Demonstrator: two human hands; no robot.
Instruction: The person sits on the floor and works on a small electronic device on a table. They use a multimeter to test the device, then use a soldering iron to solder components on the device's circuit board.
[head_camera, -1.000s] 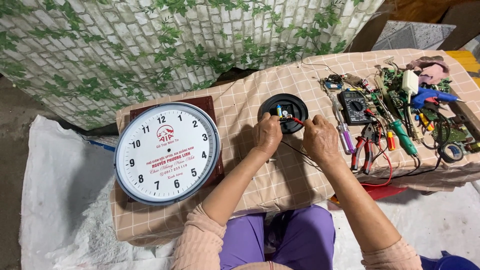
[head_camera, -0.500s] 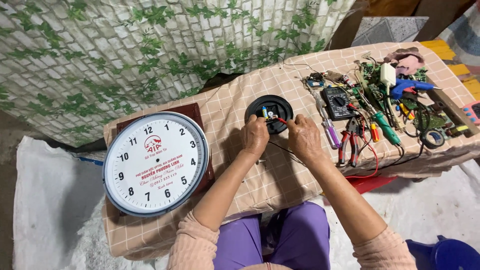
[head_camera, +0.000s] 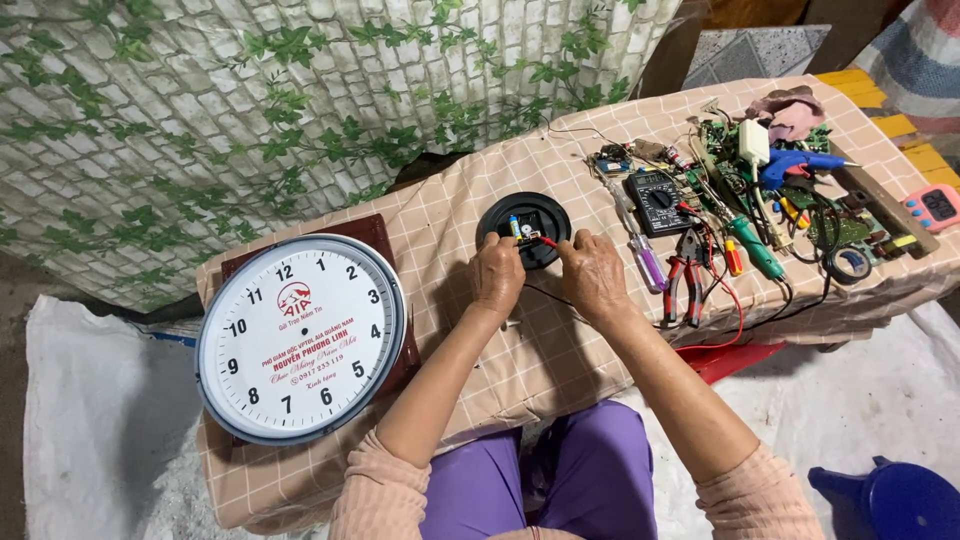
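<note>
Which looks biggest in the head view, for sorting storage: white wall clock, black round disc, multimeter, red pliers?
1. white wall clock
2. black round disc
3. multimeter and red pliers: look alike, unranked.

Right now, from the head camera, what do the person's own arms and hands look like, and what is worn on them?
Both hands, the left hand and the right hand, are bare: no gloves, and no rings or watch that I can make out. The forearms are bare too, with peach-pink ribbed sleeves pushed up to about the elbows. Purple trousers show below them.
</note>
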